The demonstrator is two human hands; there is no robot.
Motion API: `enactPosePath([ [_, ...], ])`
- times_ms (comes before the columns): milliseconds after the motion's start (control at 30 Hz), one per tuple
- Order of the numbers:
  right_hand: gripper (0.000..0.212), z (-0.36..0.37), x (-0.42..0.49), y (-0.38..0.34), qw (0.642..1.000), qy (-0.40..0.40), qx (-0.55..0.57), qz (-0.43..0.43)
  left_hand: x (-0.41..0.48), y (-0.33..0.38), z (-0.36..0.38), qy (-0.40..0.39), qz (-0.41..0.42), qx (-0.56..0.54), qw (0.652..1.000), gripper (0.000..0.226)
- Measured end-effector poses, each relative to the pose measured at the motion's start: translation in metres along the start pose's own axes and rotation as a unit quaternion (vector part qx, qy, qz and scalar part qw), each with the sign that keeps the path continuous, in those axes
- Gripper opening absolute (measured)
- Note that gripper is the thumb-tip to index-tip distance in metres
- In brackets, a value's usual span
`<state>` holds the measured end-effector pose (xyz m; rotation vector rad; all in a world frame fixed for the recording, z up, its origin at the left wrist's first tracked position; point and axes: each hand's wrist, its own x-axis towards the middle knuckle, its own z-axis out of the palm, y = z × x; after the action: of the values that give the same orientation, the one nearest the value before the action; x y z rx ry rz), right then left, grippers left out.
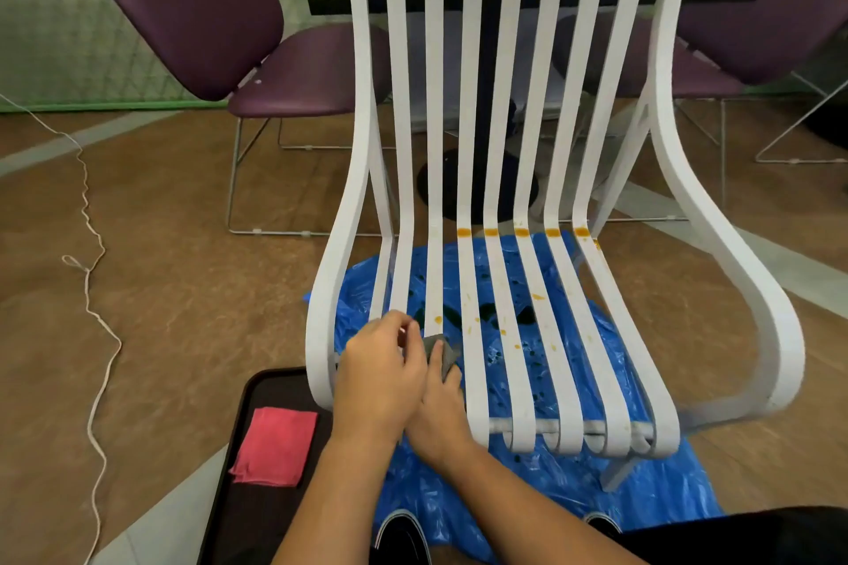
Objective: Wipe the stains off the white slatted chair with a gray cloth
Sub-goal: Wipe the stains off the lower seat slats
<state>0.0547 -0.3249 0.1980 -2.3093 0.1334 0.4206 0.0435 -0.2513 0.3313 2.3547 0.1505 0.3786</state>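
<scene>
The right hand [440, 404] grips the gray cloth [438, 353] on a front seat slat of the white slatted chair [471, 106]. The left hand [381, 374] lies across it with curled fingers; whether it also holds the cloth I cannot tell. Both hands hide most of the cloth. Orange stains [521, 233] line the seat bend. A blue plastic sheet [527, 486] covers the brown floor [183, 312] below. A pink cloth [275, 445] rests on a black tray [243, 518], cut off at the bottom edge.
</scene>
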Motion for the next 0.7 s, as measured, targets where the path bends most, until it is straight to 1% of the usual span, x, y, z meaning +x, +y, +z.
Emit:
enactPosePath([
  [33, 0.084, -0.001, -0.002, 0.0, 1.0, 0.002, 0.007, 0.001, 0.002, 0.004, -0.007, 0.057, 0.058, -0.013, 0.997, 0.011],
  [67, 0.084, -0.002, -0.005, -0.001, 1.0, 0.003, 0.017, 0.005, 0.005, 0.006, -0.014, 0.127, 0.11, -0.005, 0.986, 0.01],
  [100, 0.083, -0.004, -0.007, -0.003, 1.0, 0.008, 0.021, 0.008, 0.01, 0.006, -0.02, 0.197, 0.141, 0.022, 0.97, 0.009],
  [133, 0.081, -0.006, -0.01, -0.006, 1.0, 0.019, 0.015, 0.007, 0.017, 0.004, -0.025, 0.249, 0.143, 0.059, 0.956, 0.008],
  [167, 0.077, -0.005, -0.009, -0.008, 1.0, 0.03, -0.005, 0.005, 0.025, 0.001, -0.028, 0.273, 0.112, 0.098, 0.951, 0.01],
  [200, 0.073, -0.004, -0.007, -0.009, 0.999, 0.036, -0.031, 0.002, 0.031, -0.003, -0.03, 0.269, 0.057, 0.134, 0.952, 0.017],
  [233, 0.07, -0.005, -0.002, -0.01, 0.998, 0.042, -0.052, 0.007, 0.036, -0.007, -0.03, 0.239, -0.007, 0.16, 0.958, 0.028],
  [300, 0.076, -0.006, 0.011, -0.013, 0.996, 0.018, -0.089, 0.014, 0.039, -0.018, -0.027, 0.145, -0.106, 0.172, 0.968, 0.046],
  [333, 0.081, -0.008, 0.02, -0.016, 0.995, 0.0, -0.092, 0.023, 0.039, -0.022, -0.025, 0.11, -0.126, 0.155, 0.974, 0.047],
  [367, 0.085, -0.012, 0.031, -0.02, 0.995, -0.015, -0.096, 0.036, 0.038, -0.025, -0.024, 0.095, -0.129, 0.124, 0.979, 0.043],
  [433, 0.091, -0.022, 0.054, -0.03, 0.992, -0.034, -0.104, 0.061, 0.037, -0.028, -0.023, 0.11, -0.113, 0.075, 0.985, 0.035],
  [500, 0.101, -0.03, 0.079, -0.04, 0.989, -0.043, -0.112, 0.085, 0.038, -0.027, -0.024, 0.129, -0.109, 0.058, 0.984, 0.031],
  [600, 0.115, -0.036, 0.118, -0.051, 0.983, -0.045, -0.133, 0.118, 0.039, -0.024, -0.024, 0.131, -0.115, 0.042, 0.984, 0.029],
  [633, 0.117, -0.036, 0.135, -0.054, 0.98, -0.044, -0.148, 0.128, 0.041, -0.025, -0.024, 0.132, -0.115, 0.034, 0.984, 0.028],
  [700, 0.114, -0.036, 0.164, -0.06, 0.969, -0.032, -0.2, 0.139, 0.044, -0.026, -0.024, 0.135, -0.115, 0.029, 0.984, 0.029],
])
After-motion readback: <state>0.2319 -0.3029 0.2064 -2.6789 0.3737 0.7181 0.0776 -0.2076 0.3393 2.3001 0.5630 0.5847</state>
